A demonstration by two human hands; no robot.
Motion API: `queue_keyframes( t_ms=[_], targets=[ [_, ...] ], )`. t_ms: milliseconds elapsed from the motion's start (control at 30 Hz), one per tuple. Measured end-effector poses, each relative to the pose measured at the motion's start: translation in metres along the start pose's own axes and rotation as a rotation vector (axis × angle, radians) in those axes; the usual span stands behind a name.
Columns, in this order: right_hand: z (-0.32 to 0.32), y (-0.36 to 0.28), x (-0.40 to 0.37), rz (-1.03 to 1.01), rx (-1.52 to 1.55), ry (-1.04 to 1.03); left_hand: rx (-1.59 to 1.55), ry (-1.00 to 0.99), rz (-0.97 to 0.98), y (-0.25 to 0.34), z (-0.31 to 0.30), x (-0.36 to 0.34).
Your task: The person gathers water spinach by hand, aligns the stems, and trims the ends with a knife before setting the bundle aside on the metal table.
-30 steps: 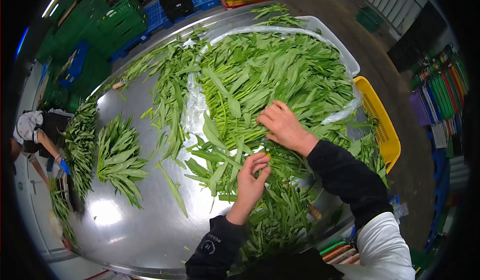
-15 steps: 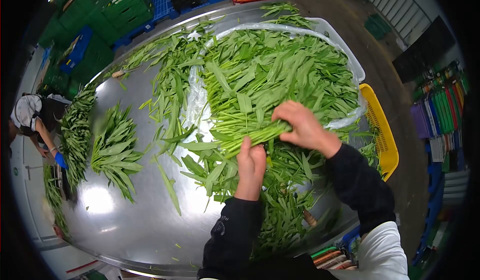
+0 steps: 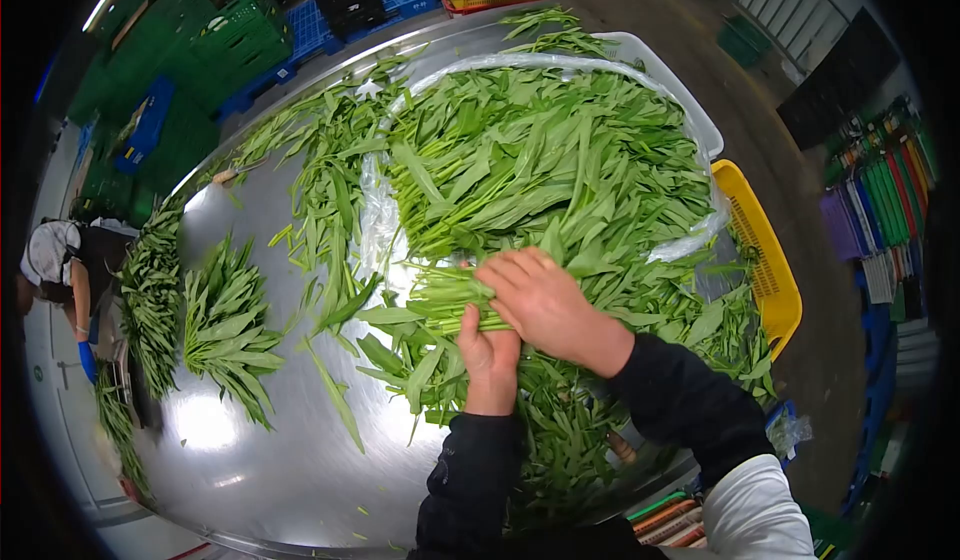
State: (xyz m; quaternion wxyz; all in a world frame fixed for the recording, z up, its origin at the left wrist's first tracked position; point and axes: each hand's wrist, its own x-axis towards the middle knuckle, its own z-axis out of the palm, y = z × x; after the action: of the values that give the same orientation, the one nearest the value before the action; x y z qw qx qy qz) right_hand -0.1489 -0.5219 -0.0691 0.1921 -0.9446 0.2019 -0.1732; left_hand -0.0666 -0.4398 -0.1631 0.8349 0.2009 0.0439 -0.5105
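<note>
A bunch of water spinach [image 3: 440, 300] lies across my left hand [image 3: 490, 357], its cut stems pointing left and the thumb up against them. My right hand [image 3: 550, 305] is closed over the same stems from above, right beside the left fingers. Just beyond both hands, a big heap of water spinach [image 3: 570, 160] fills a white crate [image 3: 700, 110] lined with clear plastic [image 3: 380, 210]. Loose leafy stems [image 3: 560, 420] are spread beneath and to the right of my hands. Part of the held bunch is hidden by my fingers.
On the metal table [image 3: 290, 470], a sorted bunch [image 3: 230, 320] lies left, near a larger row of bunches [image 3: 150, 300]. A co-worker's blue-gloved hand [image 3: 87, 362] is at the far left. Right stands a yellow crate [image 3: 765, 270]. A wooden handle [image 3: 621, 448] pokes from the leaves.
My right hand has moved left and down along the bunch, close to my left hand. The stems have drawn away from the heap. The co-worker's gloved hand has shifted left and down.
</note>
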Motion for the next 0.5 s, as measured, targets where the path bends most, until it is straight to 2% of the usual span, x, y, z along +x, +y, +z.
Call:
queue_keyframes(
  t_ms=[33, 67, 167, 233, 300, 333, 367, 433, 500],
  targets=[
    [0.005, -0.007, -0.007, -0.036, -0.095, 0.076, 0.025, 0.043, -0.037, 0.000, 0.005, -0.005],
    [0.003, -0.013, -0.015, -0.004, -0.098, 0.126, 0.050, -0.068, -0.018, -0.003, 0.008, -0.010],
    [-0.027, -0.035, -0.028, 0.027, -0.230, 0.168, 0.078, -0.043, -0.034, -0.011, 0.032, -0.027],
    [-0.052, -0.053, -0.029, 0.012, -0.280, 0.179, 0.029, -0.096, -0.056, -0.010, 0.047, -0.035],
    [-0.073, -0.081, -0.029, -0.012, -0.272, 0.285, -0.428, -0.375, -0.235, 0.000, 0.057, -0.047],
    [-0.078, -0.095, -0.029, -0.006, -0.284, 0.298, -0.440, -0.416, -0.218, 0.010, 0.078, -0.056],
    [-0.080, -0.111, -0.030, -0.015, -0.235, 0.357, -0.435, -0.426, -0.231, 0.022, 0.089, -0.059],
    [-0.081, -0.143, -0.034, 0.009, -0.174, 0.413, -0.222, -0.414, -0.147, 0.063, 0.096, -0.066],
    [-0.086, -0.166, -0.039, -0.129, 0.264, 0.462, 0.001, -0.366, -0.083, 0.111, 0.090, -0.083]
  ],
)
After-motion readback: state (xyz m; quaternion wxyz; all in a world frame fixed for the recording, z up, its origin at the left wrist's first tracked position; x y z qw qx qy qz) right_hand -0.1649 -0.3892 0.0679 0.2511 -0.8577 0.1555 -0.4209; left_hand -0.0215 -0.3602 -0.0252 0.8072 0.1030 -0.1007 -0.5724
